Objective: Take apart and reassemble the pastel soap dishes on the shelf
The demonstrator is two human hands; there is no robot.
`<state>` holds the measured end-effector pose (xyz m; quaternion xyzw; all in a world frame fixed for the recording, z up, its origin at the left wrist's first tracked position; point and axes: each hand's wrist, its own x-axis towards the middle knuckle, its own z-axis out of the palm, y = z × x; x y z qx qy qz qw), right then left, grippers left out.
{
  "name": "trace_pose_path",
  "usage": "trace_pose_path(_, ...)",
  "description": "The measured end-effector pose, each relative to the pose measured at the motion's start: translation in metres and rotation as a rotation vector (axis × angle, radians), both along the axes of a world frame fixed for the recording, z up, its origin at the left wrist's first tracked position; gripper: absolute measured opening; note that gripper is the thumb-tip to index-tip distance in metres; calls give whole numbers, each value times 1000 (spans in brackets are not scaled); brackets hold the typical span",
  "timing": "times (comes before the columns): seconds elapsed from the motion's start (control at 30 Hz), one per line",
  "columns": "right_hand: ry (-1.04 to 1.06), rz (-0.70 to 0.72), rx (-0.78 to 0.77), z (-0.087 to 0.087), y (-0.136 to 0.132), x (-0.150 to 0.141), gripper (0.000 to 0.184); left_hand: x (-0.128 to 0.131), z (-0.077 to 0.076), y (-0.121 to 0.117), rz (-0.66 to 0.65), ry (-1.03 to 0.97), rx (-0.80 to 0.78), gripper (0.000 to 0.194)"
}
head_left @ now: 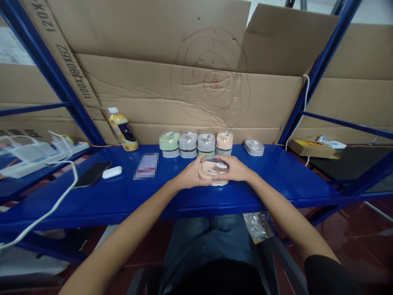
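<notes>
The pink box (212, 167) is between the left hand (190, 174) and right hand (236, 169), both half curled around its sides and holding it. Even pressure should keep it level, clear of the stacked boxes (188, 141) just beyond the hands on the desk (123, 205).

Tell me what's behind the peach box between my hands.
A grey box atop a green box, beside a peach-topped stack. Your left hand and right hand partly cover their bases.
</notes>
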<state>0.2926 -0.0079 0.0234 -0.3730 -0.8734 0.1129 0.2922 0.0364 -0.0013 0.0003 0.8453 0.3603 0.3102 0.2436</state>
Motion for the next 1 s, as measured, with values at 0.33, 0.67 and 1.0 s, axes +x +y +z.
trace_pose_path(0.33,-151,-125,-42,-3,-10,-11,95,6,-13,5,15,-45,26,126)
trace_pose_path(0.67,-191,-106,-51,0,-10,-12,95,-2,-6,7,-95,10,22,127)
trace_pose_path(1.0,-346,-220,-12,12,-24,-22,98,-9,-6,12,-126,54,-32,125)
